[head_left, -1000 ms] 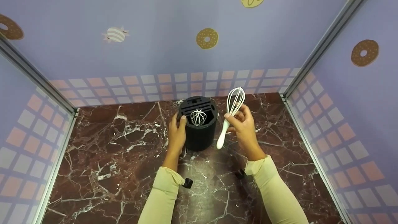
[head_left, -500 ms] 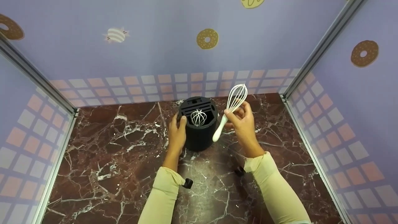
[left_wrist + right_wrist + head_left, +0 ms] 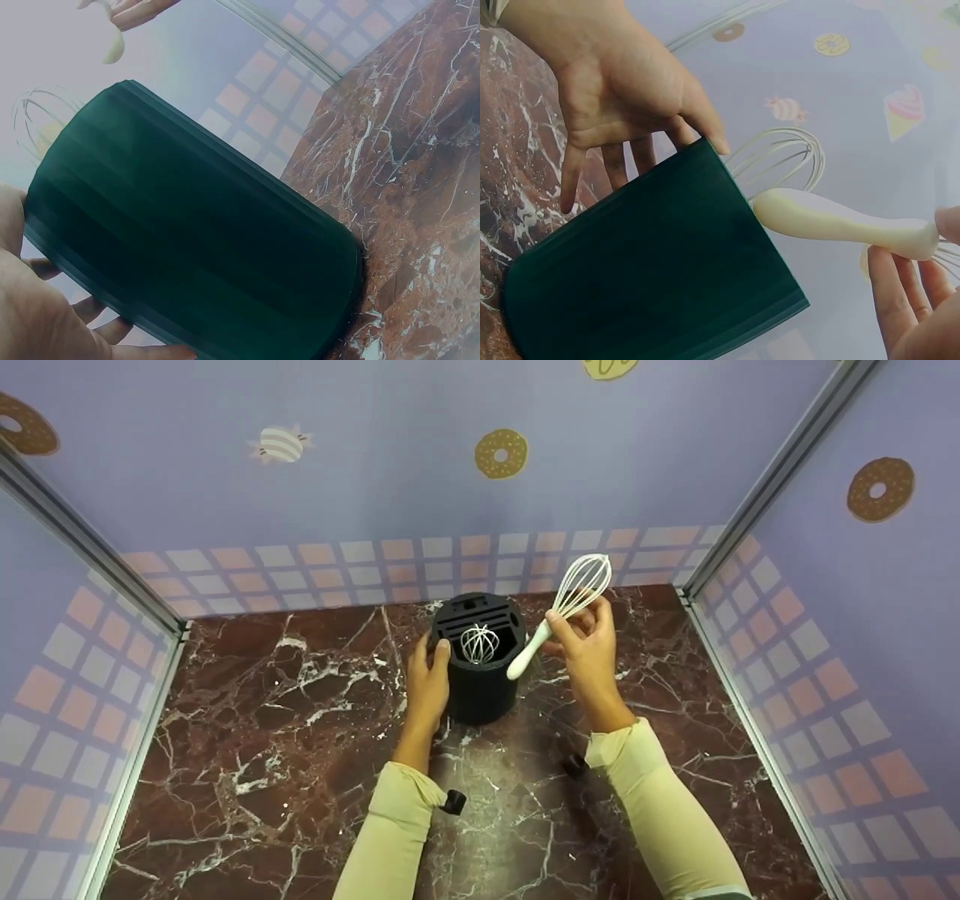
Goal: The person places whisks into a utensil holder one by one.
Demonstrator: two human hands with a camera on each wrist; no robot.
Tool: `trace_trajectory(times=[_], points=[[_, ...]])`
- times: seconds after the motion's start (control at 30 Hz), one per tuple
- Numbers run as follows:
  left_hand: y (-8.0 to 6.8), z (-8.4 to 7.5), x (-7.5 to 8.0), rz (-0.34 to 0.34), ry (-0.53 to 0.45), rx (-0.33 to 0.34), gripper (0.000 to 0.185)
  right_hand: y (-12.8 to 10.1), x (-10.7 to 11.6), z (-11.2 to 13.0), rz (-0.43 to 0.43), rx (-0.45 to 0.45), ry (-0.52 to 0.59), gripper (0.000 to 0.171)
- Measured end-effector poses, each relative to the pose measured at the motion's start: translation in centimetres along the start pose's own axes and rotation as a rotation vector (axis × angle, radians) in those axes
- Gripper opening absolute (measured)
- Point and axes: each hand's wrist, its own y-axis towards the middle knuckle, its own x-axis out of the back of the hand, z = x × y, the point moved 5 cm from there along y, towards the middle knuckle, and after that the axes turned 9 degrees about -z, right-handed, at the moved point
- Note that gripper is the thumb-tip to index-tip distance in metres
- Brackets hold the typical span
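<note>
A black round utensil holder (image 3: 480,690) with slots in its top stands upright on the marble-patterned surface; it looks dark green in both wrist views. Inside its front compartment is one whisk (image 3: 479,645), with only the wire head showing. My left hand (image 3: 427,679) holds the holder's left side, thumb at the rim and fingers along the wall. To the right, my right hand (image 3: 589,656) pinches a second, pale-handled whisk (image 3: 581,585) near where handle and wires meet. This whisk is tilted, wires up and right, and its handle end (image 3: 780,210) is by the holder's rim.
Printed purple walls (image 3: 390,487) stand behind and on both sides, joined by grey metal corner strips (image 3: 780,465). The back wall is close behind the holder. Dark red marble-patterned surface (image 3: 285,757) extends left and in front.
My right hand has raised the whisk slightly and tilted it further, its wires swinging right and its handle end moving up and left to the holder's rim. The left hand and holder stay put.
</note>
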Motion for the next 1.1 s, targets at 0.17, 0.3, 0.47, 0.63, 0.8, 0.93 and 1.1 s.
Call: trace_trajectory(times=[0.17, 0.3, 0.47, 0.63, 0.8, 0.93, 1.1], points=[[0.1, 0.0, -0.1, 0.014, 0.012, -0.005, 0.062, 0.3, -0.1, 0.2, -0.018, 0.022, 0.018, 0.062], [0.1, 0.0, 0.0, 0.009, 0.011, -0.009, 0.06, 0.6, -0.2, 0.4, -0.038, 0.023, 0.012, 0.059], [0.0, -0.1, 0.0, 0.006, -0.003, -0.007, 0.061, 1.0, -0.4, 0.5, -0.053, 0.025, -0.014, 0.061], [-0.1, -0.1, 0.1, 0.001, -0.004, -0.009, 0.059, 1.3, -0.5, 0.5, -0.06, 0.037, -0.018, 0.063], [-0.1, 0.0, 0.1, -0.004, -0.004, -0.012, 0.059, 1.4, -0.7, 0.3, -0.059, 0.068, -0.031, 0.063], [-0.1, 0.0, 0.0, -0.004, -0.001, -0.015, 0.06, 1.4, -0.9, 0.3, -0.05, 0.087, -0.043, 0.063], [0.0, 0.0, 0.0, -0.004, -0.007, -0.011, 0.059, 1.2, -1.2, 0.1, -0.025, 0.074, -0.024, 0.063]])
